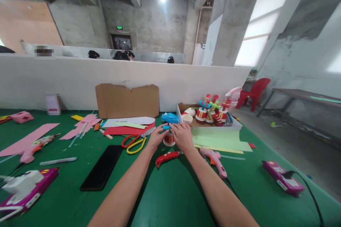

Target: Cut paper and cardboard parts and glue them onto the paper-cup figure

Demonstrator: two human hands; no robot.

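Observation:
My left hand (157, 137) is closed, its thumb and fingers pinching a small blue piece (166, 127) at the top of a red-and-white paper cup (169, 139). From the other side my right hand (182, 135) curls its fingers over the same piece and covers part of the cup. The cup stands upright on the green table (167, 191). Just behind my hands lies a bright blue bundle (169, 117). Scissors with red and yellow handles (135, 142) lie to the left, and a red-handled utility knife (167, 158) lies in front of the cup.
A pink glue gun (215, 158) and green paper (218, 139) lie to the right. Behind them a box (236, 125) holds several decorated cups (201, 114). Leftward are a black phone (101, 168), pink paper strips (29, 136), another glue gun (29, 152) and a purple power strip (39, 188).

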